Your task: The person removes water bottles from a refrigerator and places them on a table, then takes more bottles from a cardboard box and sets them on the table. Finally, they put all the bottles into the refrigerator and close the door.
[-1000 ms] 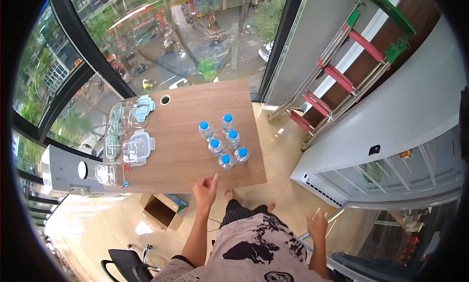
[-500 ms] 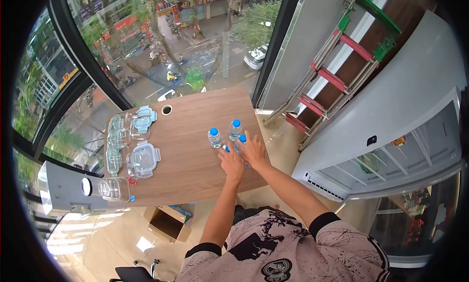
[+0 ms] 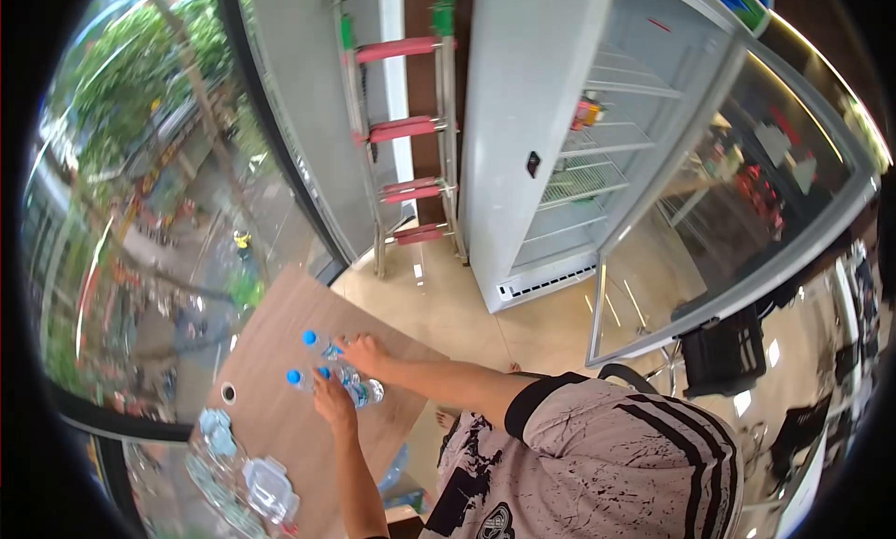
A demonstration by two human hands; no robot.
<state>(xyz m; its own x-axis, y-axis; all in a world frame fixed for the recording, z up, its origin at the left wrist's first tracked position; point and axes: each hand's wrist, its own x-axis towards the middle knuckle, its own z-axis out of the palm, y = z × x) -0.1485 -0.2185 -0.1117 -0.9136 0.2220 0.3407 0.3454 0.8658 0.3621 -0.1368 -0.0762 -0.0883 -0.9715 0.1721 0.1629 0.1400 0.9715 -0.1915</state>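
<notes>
Several small clear water bottles with blue caps are grouped on the wooden table [image 3: 280, 404]. My left hand [image 3: 336, 401] has its fingers closed round the neck of one bottle [image 3: 371, 392], just under the cap. Beside it, my right hand [image 3: 368, 355] has its fingers closed at the top of another bottle [image 3: 330, 351]. Two more bottles, one at the back [image 3: 311, 338] and one at the left [image 3: 296, 378], stand close by, touched by neither hand. The hands partly hide the bottles they hold.
Glass containers [image 3: 270, 488] with light blue lids lie on the table's near left part, past a round cable hole [image 3: 229, 392]. A tall fridge [image 3: 509, 147] stands with its glass door [image 3: 737, 194] open. A ladder [image 3: 406, 128] leans left of it. A black chair [image 3: 723, 352] is at right.
The view has turned right, towards the open fridge, and the table now lies at the lower left. Both hands remain at the bottles, with the fingers more closed than before.
</notes>
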